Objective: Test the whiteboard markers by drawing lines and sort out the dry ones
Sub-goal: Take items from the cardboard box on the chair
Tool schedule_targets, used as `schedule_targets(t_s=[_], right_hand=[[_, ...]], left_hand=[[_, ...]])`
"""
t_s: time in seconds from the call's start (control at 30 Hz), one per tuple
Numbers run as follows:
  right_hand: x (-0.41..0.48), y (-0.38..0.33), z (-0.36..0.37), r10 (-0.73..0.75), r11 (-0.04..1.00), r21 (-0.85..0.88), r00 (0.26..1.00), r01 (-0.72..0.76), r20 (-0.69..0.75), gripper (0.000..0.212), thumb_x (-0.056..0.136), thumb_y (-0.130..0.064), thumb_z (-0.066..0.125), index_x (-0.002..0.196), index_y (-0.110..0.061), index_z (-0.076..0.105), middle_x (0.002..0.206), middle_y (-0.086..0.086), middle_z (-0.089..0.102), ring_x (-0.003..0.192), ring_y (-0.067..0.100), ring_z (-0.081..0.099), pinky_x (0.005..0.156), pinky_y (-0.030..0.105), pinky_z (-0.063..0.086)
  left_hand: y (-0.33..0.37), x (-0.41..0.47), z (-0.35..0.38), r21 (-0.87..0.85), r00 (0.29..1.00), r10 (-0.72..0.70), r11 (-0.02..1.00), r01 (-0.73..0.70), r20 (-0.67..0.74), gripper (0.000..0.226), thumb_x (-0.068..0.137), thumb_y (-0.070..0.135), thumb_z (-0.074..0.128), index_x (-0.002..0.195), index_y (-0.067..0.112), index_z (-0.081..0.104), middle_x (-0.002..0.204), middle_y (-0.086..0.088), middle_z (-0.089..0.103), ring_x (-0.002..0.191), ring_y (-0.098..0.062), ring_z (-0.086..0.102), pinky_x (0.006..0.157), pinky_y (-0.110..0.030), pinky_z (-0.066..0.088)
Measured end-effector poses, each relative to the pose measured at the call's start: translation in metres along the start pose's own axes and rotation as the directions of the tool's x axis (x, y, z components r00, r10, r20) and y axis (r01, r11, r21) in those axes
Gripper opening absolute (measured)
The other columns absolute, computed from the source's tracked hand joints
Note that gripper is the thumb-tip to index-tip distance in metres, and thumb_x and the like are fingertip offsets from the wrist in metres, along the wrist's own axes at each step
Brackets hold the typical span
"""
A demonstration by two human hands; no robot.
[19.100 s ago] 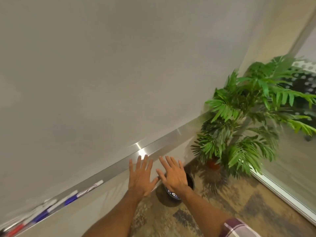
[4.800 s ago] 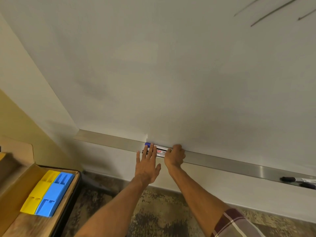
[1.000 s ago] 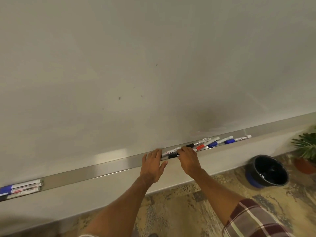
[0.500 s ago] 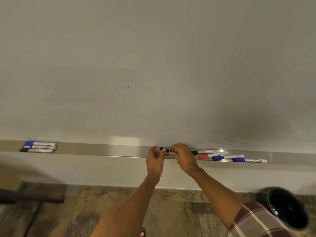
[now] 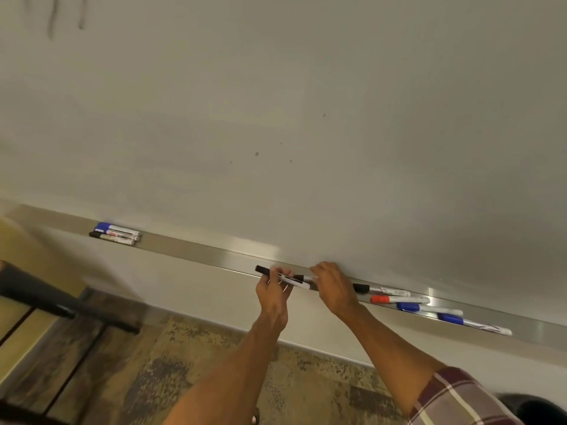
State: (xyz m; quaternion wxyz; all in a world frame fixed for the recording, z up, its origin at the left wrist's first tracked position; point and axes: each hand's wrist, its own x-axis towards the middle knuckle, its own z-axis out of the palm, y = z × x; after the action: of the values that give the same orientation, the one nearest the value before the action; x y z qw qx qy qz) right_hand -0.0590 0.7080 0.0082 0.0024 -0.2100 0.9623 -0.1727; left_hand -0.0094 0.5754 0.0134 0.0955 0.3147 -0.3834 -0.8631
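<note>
A black-capped whiteboard marker (image 5: pixel 282 277) is held level in front of the metal tray (image 5: pixel 196 249). My left hand (image 5: pixel 273 294) grips its left part, just behind the black cap. My right hand (image 5: pixel 333 289) pinches its right end. Several markers (image 5: pixel 411 305) with black, red and blue caps lie in the tray to the right of my hands. A small group of markers (image 5: pixel 115 234) lies at the tray's left end. The whiteboard (image 5: pixel 306 102) fills the view above, with faint dark strokes (image 5: pixel 53 16) at the top left.
A dark bin (image 5: pixel 540 409) shows at the bottom right corner. Dark furniture with wooden panels (image 5: pixel 33 326) stands at the lower left. Patterned carpet (image 5: pixel 214 363) covers the floor below the wall.
The marker has come a little away from the tray, held in both hands. The view has tilted and shifted, so the tray now slopes down to the right.
</note>
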Motion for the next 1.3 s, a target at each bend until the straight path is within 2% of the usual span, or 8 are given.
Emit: schedule_targets(t_s=[0.37,0.47,0.6,0.73,0.83,1.0,1.17,1.3], right_hand=[[0.002,0.001,0.01,0.104,0.973,-0.21,0.994,-0.095,0.035,0.015,0.09,-0.008,0.054,0.103,-0.016,0.058,0.102,0.005,0.061,0.093,0.02,0.053,0.071,0.028,0.043],[0.007,-0.008,0.012,0.107,0.986,-0.127,0.994,-0.107,-0.009,0.016,0.09,-0.006,0.052,0.101,-0.013,0.059,0.1,0.006,0.062,0.092,0.022,0.054,0.069,0.029,0.039],[0.018,-0.017,0.009,0.119,0.991,0.064,0.992,-0.116,-0.037,0.02,0.093,-0.008,0.054,0.11,-0.012,0.064,0.104,0.006,0.067,0.095,0.023,0.06,0.078,0.032,0.046],[0.023,-0.021,0.004,0.074,0.952,0.292,0.994,-0.093,0.075,0.02,0.095,-0.012,0.051,0.108,-0.01,0.067,0.1,0.009,0.067,0.092,0.023,0.062,0.081,0.037,0.051],[0.022,-0.018,0.0,0.043,0.942,0.327,0.992,-0.078,0.115,0.022,0.096,-0.013,0.049,0.102,-0.011,0.069,0.096,0.01,0.068,0.085,0.022,0.061,0.077,0.038,0.051],[0.013,-0.008,-0.009,0.04,0.93,0.354,0.985,-0.098,0.168,0.024,0.098,-0.016,0.047,0.11,-0.012,0.068,0.097,0.007,0.067,0.086,0.021,0.062,0.079,0.034,0.051],[-0.001,0.017,-0.023,-0.013,0.959,0.281,0.991,-0.026,0.135,0.02,0.093,-0.012,0.056,0.106,-0.009,0.07,0.091,0.009,0.068,0.082,0.02,0.062,0.071,0.03,0.049],[-0.016,0.052,-0.031,0.158,0.987,0.011,0.987,-0.158,-0.034,0.032,0.089,-0.004,0.053,0.118,-0.011,0.064,0.114,0.007,0.063,0.108,0.023,0.054,0.088,0.031,0.043]], left_hand=[[0.009,0.008,-0.014,0.016,0.996,-0.084,0.996,0.084,0.005,0.013,0.102,0.011,0.047,0.098,0.005,0.058,0.096,-0.016,0.065,0.089,-0.024,0.067,0.07,-0.035,0.058],[0.01,0.011,-0.017,0.028,0.996,-0.085,0.996,0.085,-0.024,0.015,0.102,0.01,0.047,0.095,0.004,0.059,0.094,-0.015,0.065,0.087,-0.023,0.066,0.071,-0.035,0.058],[0.009,0.013,-0.016,0.061,0.995,-0.102,0.993,0.103,-0.014,0.016,0.103,0.01,0.045,0.099,0.003,0.059,0.097,-0.016,0.065,0.092,-0.025,0.065,0.078,-0.037,0.057],[0.008,0.014,-0.01,0.057,0.994,-0.105,0.993,0.102,0.043,0.018,0.103,0.009,0.043,0.106,0.002,0.06,0.1,-0.016,0.065,0.098,-0.026,0.064,0.083,-0.04,0.055],[0.006,0.014,-0.002,0.038,0.992,-0.097,0.995,0.094,0.085,0.021,0.102,0.008,0.045,0.118,0.001,0.058,0.106,-0.019,0.065,0.096,-0.029,0.065,0.08,-0.038,0.057],[-0.002,0.011,0.014,0.052,0.992,-0.076,0.996,0.071,0.102,0.015,0.098,0.003,0.051,0.111,-0.001,0.058,0.1,-0.018,0.064,0.09,-0.029,0.064,0.08,-0.04,0.056],[-0.015,0.008,0.027,0.065,0.994,-0.09,0.994,0.085,0.069,0.014,0.097,0.0,0.053,0.109,-0.005,0.057,0.102,-0.021,0.062,0.091,-0.032,0.061,0.077,-0.041,0.057],[-0.027,0.008,0.034,0.033,0.995,-0.099,0.995,0.098,0.023,0.014,0.097,0.003,0.054,0.108,-0.005,0.055,0.099,-0.022,0.062,0.084,-0.029,0.064,0.064,-0.037,0.06]])
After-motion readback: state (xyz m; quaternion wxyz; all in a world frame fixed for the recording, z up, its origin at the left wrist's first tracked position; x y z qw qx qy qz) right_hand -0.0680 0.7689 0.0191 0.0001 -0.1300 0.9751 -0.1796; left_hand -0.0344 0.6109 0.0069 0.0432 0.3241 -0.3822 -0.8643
